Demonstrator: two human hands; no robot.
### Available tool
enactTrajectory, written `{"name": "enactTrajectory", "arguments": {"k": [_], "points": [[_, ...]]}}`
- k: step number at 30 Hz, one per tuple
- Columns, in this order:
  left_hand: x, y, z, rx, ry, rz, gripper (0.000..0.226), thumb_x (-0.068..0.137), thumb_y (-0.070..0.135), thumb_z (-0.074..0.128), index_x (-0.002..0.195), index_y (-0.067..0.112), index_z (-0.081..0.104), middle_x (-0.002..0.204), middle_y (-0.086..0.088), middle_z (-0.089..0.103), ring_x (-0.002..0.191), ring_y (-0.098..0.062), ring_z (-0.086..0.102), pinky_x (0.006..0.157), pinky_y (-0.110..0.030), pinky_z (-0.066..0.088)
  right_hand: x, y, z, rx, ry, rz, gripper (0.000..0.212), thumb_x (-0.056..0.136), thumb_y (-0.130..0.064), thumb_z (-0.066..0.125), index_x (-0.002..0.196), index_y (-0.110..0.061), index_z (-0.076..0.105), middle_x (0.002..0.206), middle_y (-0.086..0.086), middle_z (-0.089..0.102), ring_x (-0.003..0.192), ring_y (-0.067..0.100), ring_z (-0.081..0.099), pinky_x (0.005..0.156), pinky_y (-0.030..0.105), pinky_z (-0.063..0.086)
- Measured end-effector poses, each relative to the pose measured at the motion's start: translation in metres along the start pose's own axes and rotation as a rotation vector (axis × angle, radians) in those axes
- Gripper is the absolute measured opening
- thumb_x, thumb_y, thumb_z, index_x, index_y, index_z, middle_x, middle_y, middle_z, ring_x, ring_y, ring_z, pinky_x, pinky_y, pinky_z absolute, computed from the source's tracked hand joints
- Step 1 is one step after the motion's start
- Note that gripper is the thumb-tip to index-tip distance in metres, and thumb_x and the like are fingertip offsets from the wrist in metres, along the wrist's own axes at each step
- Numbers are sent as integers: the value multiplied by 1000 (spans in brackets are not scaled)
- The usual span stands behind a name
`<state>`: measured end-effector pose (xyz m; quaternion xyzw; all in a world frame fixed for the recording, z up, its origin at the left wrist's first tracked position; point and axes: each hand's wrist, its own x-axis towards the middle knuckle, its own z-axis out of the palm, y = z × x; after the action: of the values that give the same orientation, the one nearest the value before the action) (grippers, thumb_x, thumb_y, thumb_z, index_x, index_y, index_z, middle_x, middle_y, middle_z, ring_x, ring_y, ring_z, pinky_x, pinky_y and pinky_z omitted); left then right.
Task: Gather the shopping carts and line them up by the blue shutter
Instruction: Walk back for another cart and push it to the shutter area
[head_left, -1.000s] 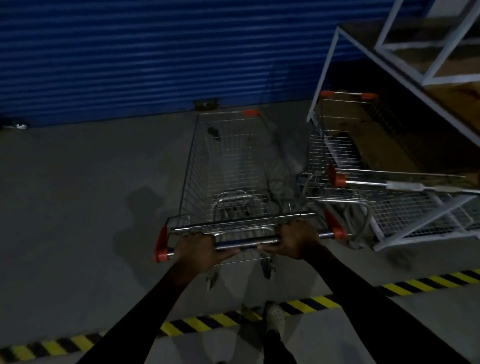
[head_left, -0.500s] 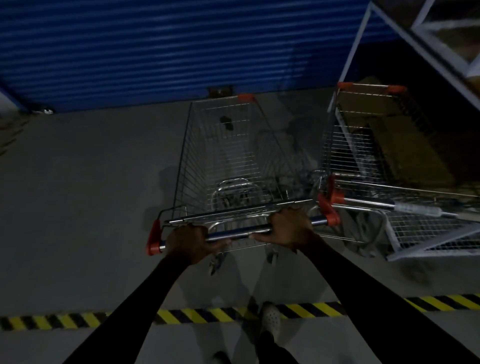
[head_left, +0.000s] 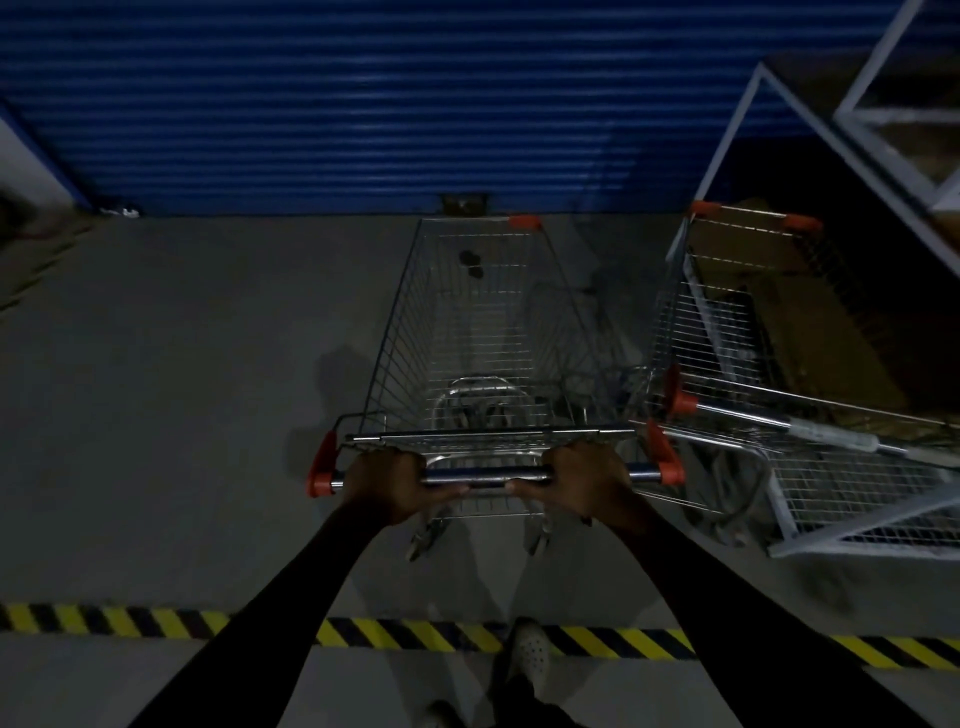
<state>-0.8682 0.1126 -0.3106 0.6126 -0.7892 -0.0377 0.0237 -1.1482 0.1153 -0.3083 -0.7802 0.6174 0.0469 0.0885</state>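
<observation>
Left hand (head_left: 387, 480): curled round handle bar (head_left: 485, 474), left of centre.
Right hand (head_left: 584, 478): curled round the same bar, right of centre.
Held cart (head_left: 478, 322): dead ahead of both hands, long axis pointing at blue shutter (head_left: 363, 104), nose near it.
Parked cart (head_left: 680, 322): just beside, right, slightly skewed.

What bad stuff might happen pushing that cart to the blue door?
The pushed cart sits close to the blue shutter; a hard push may bang it. Its right handle end is beside the second cart; they may snag. The right hand grips near that gap and might get pinched.
</observation>
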Motion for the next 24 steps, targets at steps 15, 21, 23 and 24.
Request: {"name": "enactTrajectory", "arguments": {"k": [15,21,23,24], "points": [[-48,-4,11,-31,55,35,111,53,105,-10,66,20,61,65,3,67,64,-14,67,61,-25,45,-45,-27,4,75,23,6,102,57,-105,5,82,-29,67,88,-3,74,92,18,70,80,33,54],[-53,1,13,-36,175,31,93,71,100,9,56,20,56,54,3,61,52,-17,61,56,-24,32,-40,-20,4,69,-21,12,82,70,-96,28,76,-24,65,76,-3,71,86,15,70,73,28,51],[-55,4,14,-39,188,29,84,76,96,23,57,20,56,56,2,61,55,-19,61,57,-25,35,-39,-19,4,41,-31,-7,82,71,-96,27,78,-24,66,69,-4,68,84,14,71,74,28,52],[-56,6,14,-28,154,23,82,75,94,28,62,19,59,62,-1,64,62,-22,63,60,-28,40,-39,-16,5,58,-41,-13,81,72,-96,29,81,-25,68,66,-6,65,83,13,71,73,27,51]]}}
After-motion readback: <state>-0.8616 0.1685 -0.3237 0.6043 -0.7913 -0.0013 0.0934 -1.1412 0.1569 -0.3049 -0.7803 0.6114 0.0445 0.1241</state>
